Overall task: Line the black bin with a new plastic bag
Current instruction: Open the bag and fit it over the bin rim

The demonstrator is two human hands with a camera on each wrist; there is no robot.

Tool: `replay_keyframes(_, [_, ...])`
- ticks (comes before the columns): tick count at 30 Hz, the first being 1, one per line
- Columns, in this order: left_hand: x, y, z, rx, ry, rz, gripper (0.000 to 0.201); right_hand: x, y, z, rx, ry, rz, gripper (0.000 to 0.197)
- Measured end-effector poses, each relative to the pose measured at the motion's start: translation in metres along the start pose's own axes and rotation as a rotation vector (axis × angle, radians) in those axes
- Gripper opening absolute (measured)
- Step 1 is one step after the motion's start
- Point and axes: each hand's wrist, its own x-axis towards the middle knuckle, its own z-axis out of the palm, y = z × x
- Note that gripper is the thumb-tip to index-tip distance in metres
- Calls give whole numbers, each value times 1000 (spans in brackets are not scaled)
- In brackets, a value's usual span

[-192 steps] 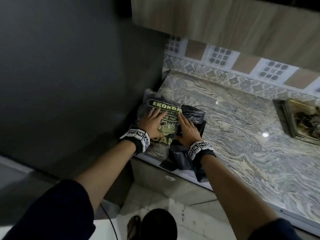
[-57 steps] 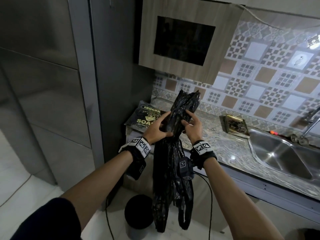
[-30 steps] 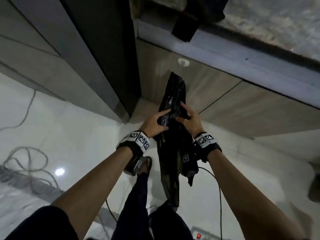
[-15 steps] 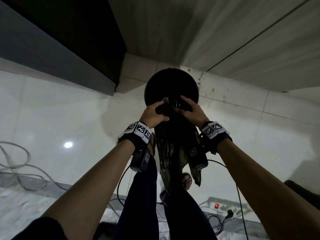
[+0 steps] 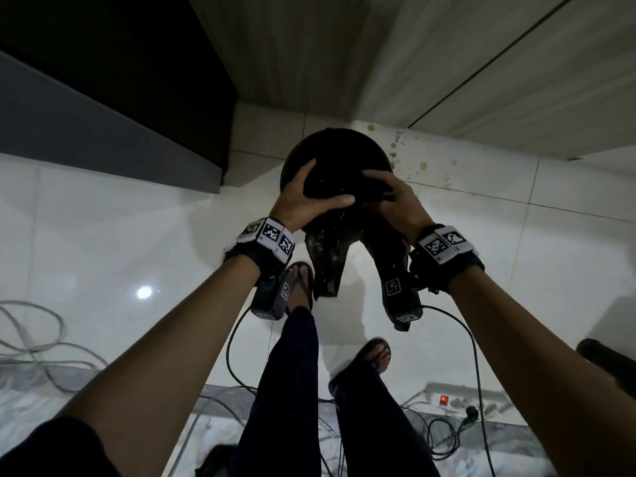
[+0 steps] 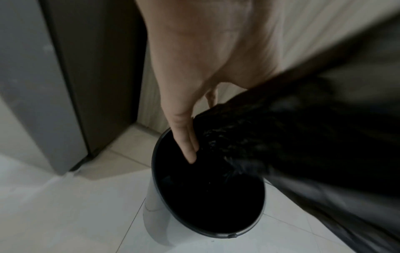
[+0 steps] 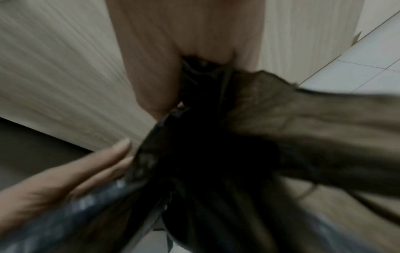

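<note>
Left hand [image 5: 303,197] flat, right hand [image 5: 395,204] pinching: plastic bag [image 5: 328,263] gets parted over black bin [image 5: 377,151].
Head: hands bunched together a moment ago, now apart; bag at bin's 6 o'clock rim, tails outside, so lining has barely begun, I'd say. Left wrist: straight, pressed-together fingers [image 6: 186,145] push bag in at 11 o'clock; bin bottom too dark. Right wrist: blurred; thumb [image 7: 151,85] clamps bag, fingers hidden.

Kitchen: tiled floor [image 5: 103,235], wood-grain cabinets [image 5: 481,63]
</note>
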Motion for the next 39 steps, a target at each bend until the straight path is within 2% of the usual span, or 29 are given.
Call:
replay_keyframes(3, [-13,6,-1,68,-162,-36,122,-3,-15,1,55,77,10,53])
replay_keyframes(5, [-20,9,0,139,-240,-15,120,-9,-23,-2,107,57,44,60])
replay_keyframes(6, [-22,10,1,181,-233,5,112,-12,-26,-4,111,29,51,64])
replay_keyframes(10, [-24,13,0,263,-20,88,63,-25,-31,-13,-31,-95,7,77])
replay_keyframes(11, [-22,13,-1,243,26,102,52,-25,-29,-14,-122,-75,-29,72])
replay_keyframes(14, [-17,14,-5,187,135,132,33,-25,-23,-16,-353,108,-162,49])
replay_keyframes(18, [-8,16,-15,199,218,163,14,-18,-25,-21,-463,197,-249,42])
replay_keyframes(20, [-1,17,-20,230,239,156,13,-10,-25,-25,-571,206,-245,39])
replay_keyframes(25, [15,28,-26,337,342,161,12,7,-37,-22,-663,298,-175,33])
replay_keyframes(27, [22,35,-26,365,357,174,14,11,-49,-12,-706,317,-240,37])
replay_keyframes(30, [32,44,-27,402,352,180,17,21,-60,5,-788,210,-361,48])
replay_keyframes(32, [39,47,-30,425,347,192,16,25,-61,12,-770,148,-378,37])
replay_keyframes(35, [48,46,-36,458,337,238,16,35,-58,12,-757,177,-434,18])
replay_keyframes(39, [56,45,-40,418,253,298,14,53,-48,14,-809,170,-466,16])
